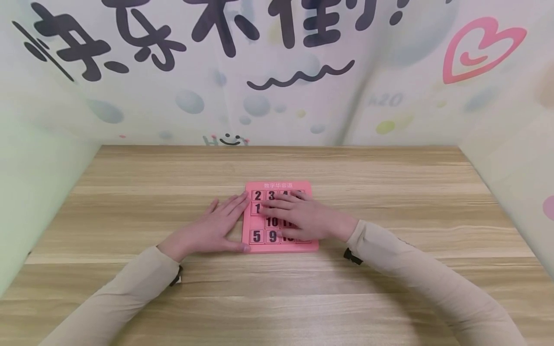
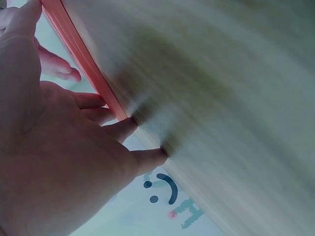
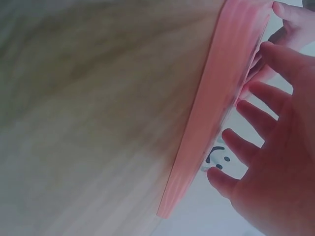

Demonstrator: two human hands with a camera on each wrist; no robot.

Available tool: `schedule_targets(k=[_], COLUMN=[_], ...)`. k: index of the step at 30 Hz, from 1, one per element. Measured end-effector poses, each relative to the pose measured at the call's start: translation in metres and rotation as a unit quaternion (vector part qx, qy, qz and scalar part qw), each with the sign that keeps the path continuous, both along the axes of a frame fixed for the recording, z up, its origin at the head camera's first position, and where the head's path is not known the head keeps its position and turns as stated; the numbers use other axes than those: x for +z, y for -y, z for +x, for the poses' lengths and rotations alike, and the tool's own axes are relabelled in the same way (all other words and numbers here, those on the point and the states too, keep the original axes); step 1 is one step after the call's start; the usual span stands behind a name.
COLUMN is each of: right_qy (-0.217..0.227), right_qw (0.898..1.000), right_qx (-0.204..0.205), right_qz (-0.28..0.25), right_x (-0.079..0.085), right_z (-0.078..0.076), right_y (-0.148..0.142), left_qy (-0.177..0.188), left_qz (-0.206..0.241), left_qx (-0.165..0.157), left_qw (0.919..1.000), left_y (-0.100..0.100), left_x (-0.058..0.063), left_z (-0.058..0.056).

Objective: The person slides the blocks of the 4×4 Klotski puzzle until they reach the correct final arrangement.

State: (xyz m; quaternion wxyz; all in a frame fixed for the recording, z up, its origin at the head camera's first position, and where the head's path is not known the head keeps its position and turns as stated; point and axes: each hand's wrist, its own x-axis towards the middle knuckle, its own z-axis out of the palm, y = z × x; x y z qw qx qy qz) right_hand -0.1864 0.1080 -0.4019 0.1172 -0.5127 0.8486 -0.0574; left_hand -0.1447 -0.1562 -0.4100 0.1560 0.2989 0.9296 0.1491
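Note:
A pink number sliding puzzle (image 1: 281, 249) lies flat on the table, its black-numbered tiles in rows. Tiles 2, 3, 1, 10, 5 and 9 can be read; others are partly covered. In the third row, the leftmost slot holds no tile. Along the puzzle's left side rests my left hand (image 1: 212, 233), fingers stretched to the upper edge and thumb at the lower left corner. My right hand (image 1: 307, 217) spreads over the right part of the tiles, fingertips near the 1 tile. The right wrist view shows its fingers (image 3: 256, 118) spread above the puzzle's side wall (image 3: 202, 118).
The wood-grain table (image 1: 389, 192) reaches back to a printed wall (image 1: 277, 115) with dark lettering and a pink heart outline (image 1: 450, 62). Pale side walls stand at left and right. Dark straps (image 1: 352, 256) show at both wrists below the beige sleeves.

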Motion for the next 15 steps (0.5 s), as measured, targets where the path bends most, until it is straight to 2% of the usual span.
schedule_targets(k=[15], right_qy=[-0.012], right_qw=[0.999], right_qx=[0.047], right_qz=[0.004], right_x=[0.0028], right_z=[0.0085], right_y=[-0.0039], left_qy=[-0.004], left_qz=[0.004], left_qx=[-0.002], left_qw=[1.0], left_y=[0.0011], left_x=[0.0], left_z=[0.0001])
